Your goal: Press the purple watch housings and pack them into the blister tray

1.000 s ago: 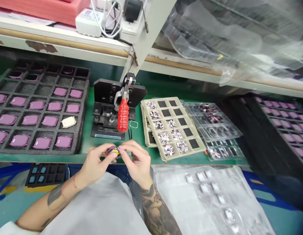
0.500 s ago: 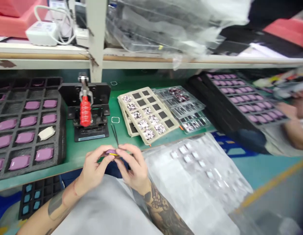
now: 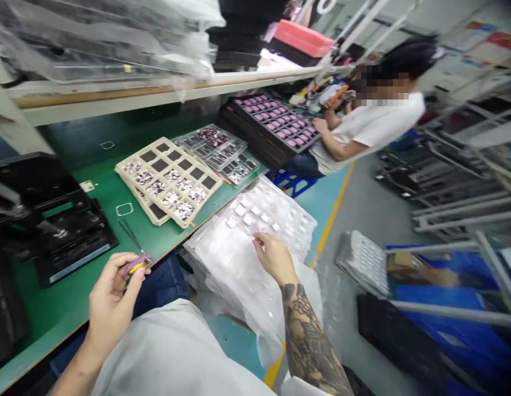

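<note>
My left hand [image 3: 117,291] grips a small purple casing [image 3: 133,265] with a yellow strip along its side, just off the front edge of the bench. A pair of thin dark tweezers [image 3: 130,234] lies on the green bench close to those fingertips. Out to the right, my right hand [image 3: 275,258] hovers over a plastic-covered stack [image 3: 222,242] with small white square pieces [image 3: 249,218] on it. Its fingers are bent and a little apart, and nothing shows between them. Whether they touch the plastic is unclear.
A beige compartment tray [image 3: 156,190] with shiny parts and clear plastic trays [image 3: 234,146] sit on the bench. The black clamp fixture [image 3: 53,220] stands at left. Farther right, a co-worker [image 3: 362,126] sits near stacked black trays [image 3: 255,137] of purple casings. Racks [image 3: 457,214] stand beyond.
The view has swung right. My right hand has let go of the purple casing and moved right, over the plastic-covered stack. My left hand keeps hold of the casing.
</note>
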Motion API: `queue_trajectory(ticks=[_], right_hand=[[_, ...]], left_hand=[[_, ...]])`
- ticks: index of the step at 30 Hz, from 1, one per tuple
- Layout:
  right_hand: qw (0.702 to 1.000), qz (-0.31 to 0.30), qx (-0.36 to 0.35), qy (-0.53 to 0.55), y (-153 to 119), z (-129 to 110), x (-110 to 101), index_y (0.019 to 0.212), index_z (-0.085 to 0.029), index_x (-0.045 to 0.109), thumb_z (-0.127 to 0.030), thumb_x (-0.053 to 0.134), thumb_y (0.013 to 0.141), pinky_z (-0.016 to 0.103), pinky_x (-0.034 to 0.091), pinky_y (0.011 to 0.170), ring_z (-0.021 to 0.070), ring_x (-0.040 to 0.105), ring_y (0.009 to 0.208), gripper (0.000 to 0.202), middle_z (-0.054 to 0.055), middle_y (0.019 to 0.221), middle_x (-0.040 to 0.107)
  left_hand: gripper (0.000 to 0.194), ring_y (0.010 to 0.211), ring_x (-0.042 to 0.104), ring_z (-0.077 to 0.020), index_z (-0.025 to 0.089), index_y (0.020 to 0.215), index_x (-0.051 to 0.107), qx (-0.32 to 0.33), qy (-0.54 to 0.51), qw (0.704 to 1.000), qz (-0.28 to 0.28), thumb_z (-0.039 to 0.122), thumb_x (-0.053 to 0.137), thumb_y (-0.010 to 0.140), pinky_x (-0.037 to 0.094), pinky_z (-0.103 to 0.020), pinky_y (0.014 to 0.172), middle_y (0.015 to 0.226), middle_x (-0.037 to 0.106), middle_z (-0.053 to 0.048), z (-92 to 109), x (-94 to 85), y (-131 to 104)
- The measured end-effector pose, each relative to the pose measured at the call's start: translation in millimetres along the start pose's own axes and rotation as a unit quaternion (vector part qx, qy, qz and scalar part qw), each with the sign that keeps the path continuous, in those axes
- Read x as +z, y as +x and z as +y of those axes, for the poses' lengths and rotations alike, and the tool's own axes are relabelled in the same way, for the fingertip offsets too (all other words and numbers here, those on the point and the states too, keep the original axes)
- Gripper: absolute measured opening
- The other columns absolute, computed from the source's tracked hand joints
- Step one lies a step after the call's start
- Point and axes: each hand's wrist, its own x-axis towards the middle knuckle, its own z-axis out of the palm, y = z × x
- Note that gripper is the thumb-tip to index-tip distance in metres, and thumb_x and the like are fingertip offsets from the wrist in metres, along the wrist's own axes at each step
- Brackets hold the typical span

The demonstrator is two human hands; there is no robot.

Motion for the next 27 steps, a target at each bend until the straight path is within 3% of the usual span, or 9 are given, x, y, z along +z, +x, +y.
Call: queue_trajectory(ticks=[3,6,10,13,18,20,23,25,27], right_hand=[[1.000,-0.002,0.016,-0.023,6,4,4,0.120,-0.019,0.078,-0.020,0.051,0.104,0.038,0.056,0.098,0.0279,0.074,0.106,0.031,0.014,0.115,0.080],[1.000,-0.009,0.011,-0.018,24,-1,15,0.128,-0.019,0.075,-0.016,0.050,0.105,0.040,0.052,0.109,0.0288,0.070,0.120,0.034,0.015,0.126,0.078],[1.000,-0.029,0.005,0.004,57,-13,36,0.133,-0.020,0.072,-0.016,0.061,0.102,0.037,0.052,0.107,0.0263,0.069,0.114,0.034,0.013,0.122,0.080],[0.999,-0.027,0.019,0.018,76,-20,48,0.123,-0.019,0.074,-0.014,0.072,0.092,0.036,0.053,0.101,0.0256,0.070,0.107,0.032,0.011,0.110,0.079],[0.996,0.054,0.032,0.061,76,-37,33,0.110,-0.017,0.069,-0.011,0.060,0.091,0.038,0.056,0.099,0.0233,0.068,0.102,0.022,0.010,0.108,0.073],[0.992,0.090,0.021,0.089,62,-56,24,0.117,-0.017,0.066,-0.014,0.050,0.099,0.039,0.058,0.097,0.0229,0.068,0.104,0.024,0.012,0.114,0.071],[0.972,0.123,-0.021,0.200,35,-108,27,0.130,-0.020,0.066,-0.028,0.057,0.107,0.038,0.061,0.090,0.0219,0.070,0.099,0.026,0.010,0.118,0.072],[0.948,0.099,-0.058,0.295,18,-154,41,0.130,-0.024,0.073,-0.035,0.069,0.106,0.039,0.062,0.090,0.0219,0.073,0.097,0.026,0.008,0.116,0.077],[0.923,0.028,-0.099,0.370,6,-202,59,0.121,-0.026,0.080,-0.037,0.073,0.106,0.038,0.064,0.089,0.0225,0.076,0.097,0.020,0.007,0.110,0.080]], left_hand=[[0.037,0.100,0.079,-0.0204,0.024,0.137,0.075,-0.079,0.017,0.996,-0.031,0.042,0.077,0.105,0.067,-0.031,0.094,0.125,0.074,-0.008,-13,-3.6,3],[0.038,0.114,0.077,-0.0228,0.022,0.132,0.078,-0.097,0.059,0.992,-0.056,0.048,0.079,0.103,0.062,-0.033,0.108,0.128,0.076,-0.008,-22,-8.1,9],[0.038,0.113,0.075,-0.0235,0.023,0.121,0.076,-0.085,0.100,0.991,-0.028,0.049,0.086,0.096,0.060,-0.033,0.104,0.123,0.080,-0.007,-24,-10.2,12],[0.041,0.101,0.073,-0.0214,0.022,0.120,0.076,-0.075,0.143,0.987,-0.015,0.050,0.088,0.093,0.060,-0.033,0.097,0.123,0.080,-0.007,-24,-14.7,10],[0.052,0.098,0.072,-0.0202,0.022,0.134,0.075,-0.102,0.115,0.985,0.074,0.049,0.090,0.092,0.061,-0.028,0.085,0.127,0.079,-0.008,-28,-27.8,3],[0.058,0.104,0.076,-0.0224,0.023,0.143,0.072,-0.140,0.072,0.982,0.104,0.048,0.088,0.094,0.064,-0.028,0.084,0.128,0.080,-0.009,-28,-28.4,0],[0.048,0.088,0.078,-0.0198,0.021,0.135,0.075,-0.169,0.018,0.980,0.101,0.048,0.086,0.096,0.064,-0.027,0.074,0.115,0.083,-0.009,-23,-21.6,-3],[0.035,0.076,0.076,-0.0171,0.021,0.125,0.073,-0.156,-0.033,0.985,0.062,0.045,0.082,0.101,0.062,-0.026,0.067,0.103,0.083,-0.007,-17,-16.0,-3],[0.028,0.072,0.075,-0.0163,0.021,0.124,0.070,-0.146,-0.068,0.987,-0.010,0.042,0.075,0.106,0.059,-0.026,0.065,0.095,0.082,-0.006,-10,-14.9,-4]])
